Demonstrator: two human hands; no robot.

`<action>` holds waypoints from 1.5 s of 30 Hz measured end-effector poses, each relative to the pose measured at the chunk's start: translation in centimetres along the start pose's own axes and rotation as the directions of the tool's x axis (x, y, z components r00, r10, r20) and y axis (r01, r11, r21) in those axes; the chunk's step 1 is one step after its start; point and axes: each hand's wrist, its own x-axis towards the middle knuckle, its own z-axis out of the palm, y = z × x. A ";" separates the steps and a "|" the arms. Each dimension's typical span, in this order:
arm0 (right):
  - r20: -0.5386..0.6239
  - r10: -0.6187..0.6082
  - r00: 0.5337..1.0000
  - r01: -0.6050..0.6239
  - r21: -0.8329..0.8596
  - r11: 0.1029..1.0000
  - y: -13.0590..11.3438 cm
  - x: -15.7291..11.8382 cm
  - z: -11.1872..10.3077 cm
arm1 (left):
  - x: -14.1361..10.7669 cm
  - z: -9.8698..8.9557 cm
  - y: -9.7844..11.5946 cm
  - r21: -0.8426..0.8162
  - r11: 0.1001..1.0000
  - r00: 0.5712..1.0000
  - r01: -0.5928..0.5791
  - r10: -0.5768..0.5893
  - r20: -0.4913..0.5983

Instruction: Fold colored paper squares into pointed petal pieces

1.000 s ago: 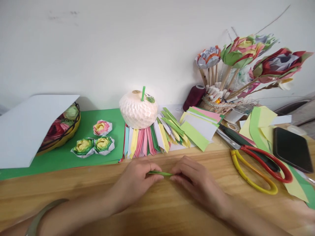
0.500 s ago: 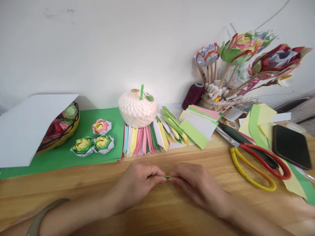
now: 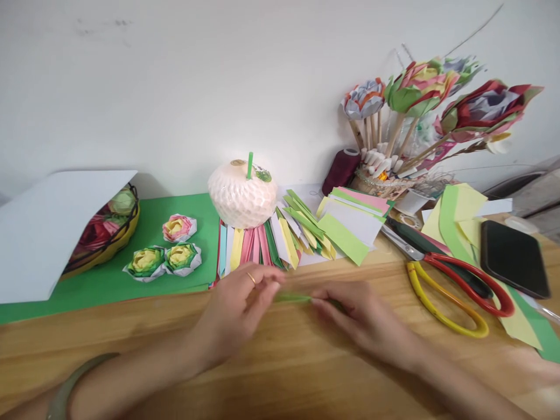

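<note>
A thin strip of green paper (image 3: 292, 298), blurred, lies between my hands above the wooden table (image 3: 280, 373). My right hand (image 3: 356, 312) pinches its right end between thumb and forefinger. Near the strip's left end is my left hand (image 3: 240, 300), thumb and fingers drawn together; whether it touches the strip is too blurred to tell. Behind the hands, folded paper pieces (image 3: 254, 248) fan out in several colours under a white textured round object (image 3: 242, 195) with a green stick in its top.
Three paper flowers (image 3: 179, 227) sit on green sheets at left, beside a basket (image 3: 131, 224) under white paper (image 3: 39, 233). Red-and-yellow-handled scissors (image 3: 446, 286), a phone (image 3: 514, 256), cut paper (image 3: 347, 224), purple thread (image 3: 341, 171) and a potted paper bouquet (image 3: 420, 87) are at right.
My left hand has moved left and up, away from my right hand, and more of the green strip shows between them. The camera view has shifted slightly.
</note>
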 end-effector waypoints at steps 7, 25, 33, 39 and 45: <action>0.009 -0.132 0.991 0.132 -0.045 0.990 -1.2 0.1 1.8 | 0.0 1.1 0.5 0.072 0.940 0.935 -0.333 0.319 0.153; -0.022 -0.130 0.991 0.125 -0.149 0.981 0.8 -0.4 0.6 | -0.2 0.7 -0.9 0.291 0.870 0.917 -0.397 0.387 0.095; 0.004 -0.104 0.995 0.104 -0.118 0.988 0.6 -0.2 -0.6 | -0.4 0.4 -1.6 0.213 0.903 0.927 -0.373 0.355 0.119; -0.042 -0.058 0.997 0.049 -0.193 0.980 1.4 -0.1 -1.0 | -0.6 0.6 -1.9 0.176 0.925 0.941 -0.338 0.330 0.073; -0.044 -0.083 0.996 0.071 -0.230 0.971 1.7 0.0 -1.4 | -0.2 0.4 -1.5 0.207 0.937 0.959 -0.281 0.281 0.029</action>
